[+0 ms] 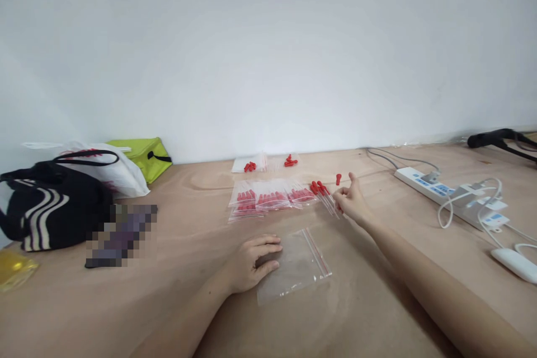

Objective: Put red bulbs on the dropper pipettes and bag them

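Observation:
A clear zip bag [296,265] lies flat on the table in front of me. My left hand [254,263] rests on its left edge, fingers stretched and thumb apart. To the right, my right hand [351,202] has its fingers curled in a pinch at the thin clear tubes of several red-bulbed droppers [324,196]; one finger sticks up. It seems closed on a dropper, though the fingertips partly hide the contact. Just beyond that hand is a single red rubber bulb [338,179]. Left of the loose droppers, filled zip bags [271,199] with red-bulbed contents lie overlapping.
Two more bags with red bulbs [250,166] lie near the wall. A white power strip [444,193] with cables and a white adapter [515,264] sits right. On the left are a black bag [54,207], a white plastic bag [121,173], a green bag [142,156] and a pixelated object [121,238].

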The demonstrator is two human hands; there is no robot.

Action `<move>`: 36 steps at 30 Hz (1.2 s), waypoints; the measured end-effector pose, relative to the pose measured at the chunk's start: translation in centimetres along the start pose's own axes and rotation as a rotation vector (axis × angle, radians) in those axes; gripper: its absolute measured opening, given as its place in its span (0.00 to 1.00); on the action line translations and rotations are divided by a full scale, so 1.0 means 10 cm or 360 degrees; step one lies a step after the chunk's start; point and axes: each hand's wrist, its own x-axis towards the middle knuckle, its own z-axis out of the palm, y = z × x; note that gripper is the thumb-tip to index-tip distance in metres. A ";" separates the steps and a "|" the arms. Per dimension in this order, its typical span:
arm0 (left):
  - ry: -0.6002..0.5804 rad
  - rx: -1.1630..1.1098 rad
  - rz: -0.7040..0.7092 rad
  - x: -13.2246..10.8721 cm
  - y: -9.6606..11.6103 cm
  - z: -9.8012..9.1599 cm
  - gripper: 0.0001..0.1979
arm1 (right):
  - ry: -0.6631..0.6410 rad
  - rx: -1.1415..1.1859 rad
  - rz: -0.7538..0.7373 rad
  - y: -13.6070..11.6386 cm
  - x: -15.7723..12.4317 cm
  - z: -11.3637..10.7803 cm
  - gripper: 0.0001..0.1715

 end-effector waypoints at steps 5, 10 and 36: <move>0.0143 0.0016 0.0111 0.01 -0.05 0.02 0.12 | -0.0389 0.0384 0.0117 0.03 -0.35 0.08 0.46; 0.0142 0.0026 0.0149 -0.02 -0.03 0.02 0.11 | -0.0242 0.0481 0.0165 0.05 -0.52 0.13 0.36; 0.1229 0.0044 -0.0730 0.09 -0.24 -0.12 0.11 | -0.0405 0.0582 0.0184 0.06 -0.73 0.31 0.32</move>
